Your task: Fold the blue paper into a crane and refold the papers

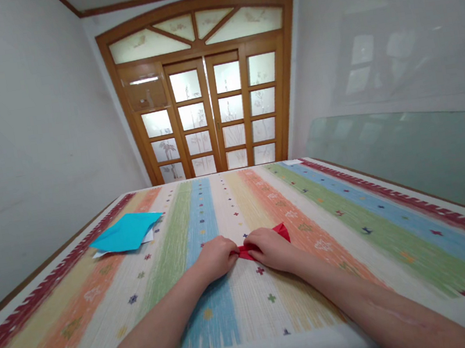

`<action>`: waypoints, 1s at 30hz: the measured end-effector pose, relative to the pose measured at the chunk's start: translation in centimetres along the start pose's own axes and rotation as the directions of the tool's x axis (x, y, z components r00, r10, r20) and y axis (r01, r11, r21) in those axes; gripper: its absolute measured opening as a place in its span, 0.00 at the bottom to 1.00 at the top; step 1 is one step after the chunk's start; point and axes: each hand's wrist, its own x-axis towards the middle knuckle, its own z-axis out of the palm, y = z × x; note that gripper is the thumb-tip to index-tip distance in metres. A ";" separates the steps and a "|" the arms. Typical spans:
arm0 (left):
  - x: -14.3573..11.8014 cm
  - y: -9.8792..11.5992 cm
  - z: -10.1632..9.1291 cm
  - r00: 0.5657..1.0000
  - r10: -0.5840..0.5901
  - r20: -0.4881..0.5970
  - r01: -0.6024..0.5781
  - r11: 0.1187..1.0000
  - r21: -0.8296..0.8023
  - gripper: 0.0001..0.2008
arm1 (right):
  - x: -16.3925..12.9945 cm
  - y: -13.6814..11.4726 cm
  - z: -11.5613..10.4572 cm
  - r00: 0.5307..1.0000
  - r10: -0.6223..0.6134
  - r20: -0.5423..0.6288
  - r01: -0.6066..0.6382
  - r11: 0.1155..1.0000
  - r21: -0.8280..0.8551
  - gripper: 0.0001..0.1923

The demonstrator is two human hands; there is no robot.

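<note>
We pinch the red paper (278, 233) mid-surface (355, 225) with left hand (216, 257) and right hand (271, 248); it looks light, thin, creasable, best gripped at its edges.

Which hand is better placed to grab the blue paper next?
Left, probably. The left hand sits on the same side as the blue paper; the right hand covers most of the red paper and would have to cross over.

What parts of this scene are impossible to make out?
- Red paper: mostly hidden under both hands in the head view; its shape is unclear.
- White sheets: covered by the blue paper.
- Fingertips of the left hand and right hand: curled under.
</note>
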 end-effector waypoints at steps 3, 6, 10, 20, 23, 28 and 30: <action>0.0 0.0 0.0 1.000 -0.009 -0.008 0.009 1.000 -0.008 0.10 | 0.0 -0.2 0.1 1.000 0.003 -0.014 -0.003 1.000 -0.029 0.05; 0.0 0.0 0.1 1.000 0.008 -0.011 -0.008 1.000 -0.010 0.10 | 0.0 -0.4 0.0 1.000 -0.008 -0.024 0.006 0.998 -0.056 0.05; 0.1 -0.1 0.1 0.999 0.032 -0.022 -0.032 0.999 -0.009 0.10 | 0.0 -0.6 -0.2 0.999 -0.032 -0.026 0.030 0.996 -0.080 0.06; 0.1 0.5 -0.1 0.998 -0.032 -0.055 0.031 0.999 -0.020 0.08 | -0.1 -0.8 -0.4 0.998 -0.057 -0.030 0.053 0.992 -0.113 0.07; 0.1 0.5 -0.2 0.999 -0.023 -0.042 0.022 0.999 -0.024 0.08 | -0.2 -0.8 -0.4 0.998 -0.059 -0.025 0.056 0.992 -0.115 0.08; 0.1 0.3 -0.1 1.000 0.007 -0.011 -0.007 1.000 -0.007 0.08 | -0.2 -0.9 -0.5 0.998 -0.054 0.014 0.056 0.991 -0.121 0.07; 0.1 0.1 0.0 1.000 0.011 -0.008 -0.011 1.000 -0.002 0.08 | -0.2 -1.1 -0.6 0.998 -0.047 0.041 0.051 0.992 -0.114 0.07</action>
